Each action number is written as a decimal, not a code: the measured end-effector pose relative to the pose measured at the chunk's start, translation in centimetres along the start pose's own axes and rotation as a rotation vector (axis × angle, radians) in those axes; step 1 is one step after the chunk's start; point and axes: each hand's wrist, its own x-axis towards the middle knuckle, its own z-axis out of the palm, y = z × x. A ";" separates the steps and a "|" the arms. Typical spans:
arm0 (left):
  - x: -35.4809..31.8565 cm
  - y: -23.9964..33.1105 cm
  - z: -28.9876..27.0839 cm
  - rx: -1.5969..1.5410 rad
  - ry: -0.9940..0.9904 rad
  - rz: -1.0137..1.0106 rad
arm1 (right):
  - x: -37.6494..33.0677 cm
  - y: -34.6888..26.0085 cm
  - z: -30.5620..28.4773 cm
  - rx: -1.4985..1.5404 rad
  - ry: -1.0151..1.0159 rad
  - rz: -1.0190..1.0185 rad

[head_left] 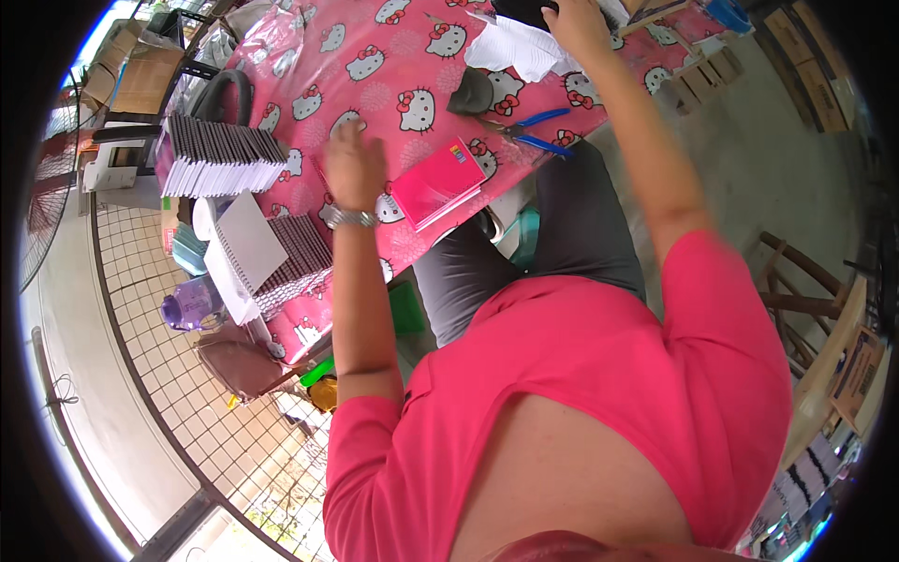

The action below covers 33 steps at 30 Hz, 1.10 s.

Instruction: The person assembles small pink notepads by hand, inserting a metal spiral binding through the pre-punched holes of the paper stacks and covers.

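A pink notebook (438, 184) lies on the table in front of my lap. To its left, my left hand (354, 169) is over the pink patterned tablecloth, its fingers smeared by motion, with a metal band at the wrist. At the far edge of view, my right hand (573, 26) has its fingers on a black object (524, 11), cut off by the frame, so its kind cannot be told. Crumpled white paper (520, 49) lies under and beside it. Pliers with blue handles (536, 131) rest right of the notebook, near a dark grey lump (471, 92).
Spiral-bound notebooks stand stacked (225, 155) at the left, with a second pile (298, 248) nearer me. A purple bottle (192, 304) is by the wire mesh (150, 347). Wooden pieces (702, 80) sit by the table's right edge. A wooden chair (796, 290) stands at right.
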 end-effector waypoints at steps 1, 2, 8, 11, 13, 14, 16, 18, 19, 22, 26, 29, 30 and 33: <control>-3.2 1.0 -0.6 -0.122 -0.097 0.097 | -0.5 -3.5 -0.3 0.054 -0.195 0.083; -5.3 2.6 -0.4 -0.122 -0.074 0.200 | 0.1 -4.7 -0.5 0.007 -0.262 0.067; -8.5 7.8 0.4 -0.016 -0.228 0.365 | 1.5 -0.4 3.9 0.015 -0.449 0.192; -8.5 5.8 -1.8 -0.139 -0.295 0.336 | 1.9 -3.9 2.5 0.170 -0.334 0.211; -7.2 6.1 -3.1 -0.303 -0.340 0.296 | 2.1 -2.1 2.1 0.219 -0.034 0.166; -6.4 6.4 -3.3 -0.248 -0.315 0.319 | 2.1 -1.1 1.9 0.238 -0.011 0.115; -5.9 6.1 -3.8 -0.121 -0.270 0.328 | 2.1 -2.0 0.2 0.307 0.011 0.002; -6.6 6.3 -3.4 -0.064 -0.136 0.319 | -0.6 -5.8 -2.5 0.302 -0.079 -0.142; -7.0 6.3 -3.0 -0.040 -0.070 0.310 | -2.5 -8.7 -4.7 0.248 -0.073 -0.254; -7.1 6.8 -2.1 -0.048 0.027 0.292 | -7.6 -12.5 -7.5 0.666 -0.365 -0.300; -6.9 7.1 -1.9 -0.115 0.037 0.316 | -11.5 -12.7 -6.8 0.857 -0.433 -0.297; -6.9 6.6 -2.4 -0.140 -0.011 0.350 | -12.5 -13.4 -6.9 0.930 -0.508 -0.240; -6.9 6.5 -2.4 -0.137 -0.012 0.351 | -12.6 -13.7 -7.0 0.921 -0.502 -0.240; -6.9 6.4 -2.4 -0.142 -0.009 0.349 | -12.8 -14.0 -7.1 0.947 -0.482 -0.248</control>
